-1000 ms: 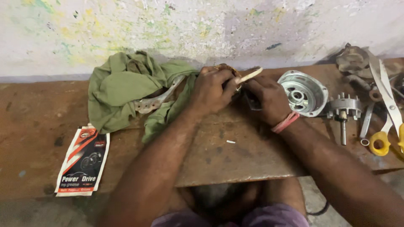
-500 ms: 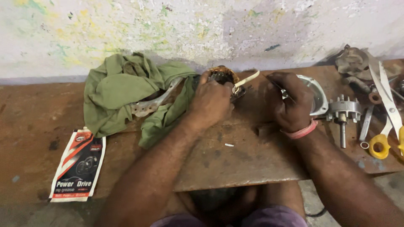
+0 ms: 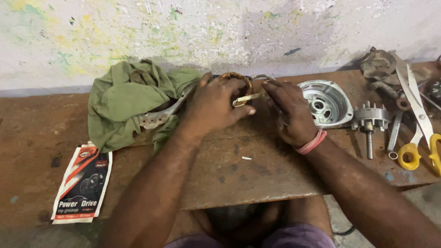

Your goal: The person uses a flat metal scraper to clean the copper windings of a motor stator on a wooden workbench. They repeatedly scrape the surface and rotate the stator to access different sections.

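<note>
Nearest me, a grease sachet (image 3: 81, 183) lies well left of my hands. My left hand (image 3: 216, 105) grips the copper-wound stator (image 3: 236, 80), and the right hand (image 3: 291, 112) pinches what's probably a wire beside it. Green rag (image 3: 131, 98) behind-left, metal housing (image 3: 326, 102) just right.

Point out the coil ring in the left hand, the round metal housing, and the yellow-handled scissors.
coil ring (image 3: 239, 79), head view, its copper top edge.
round metal housing (image 3: 337, 98), head view, its right inner wall.
yellow-handled scissors (image 3: 415, 98), head view, the upper blade.
</note>
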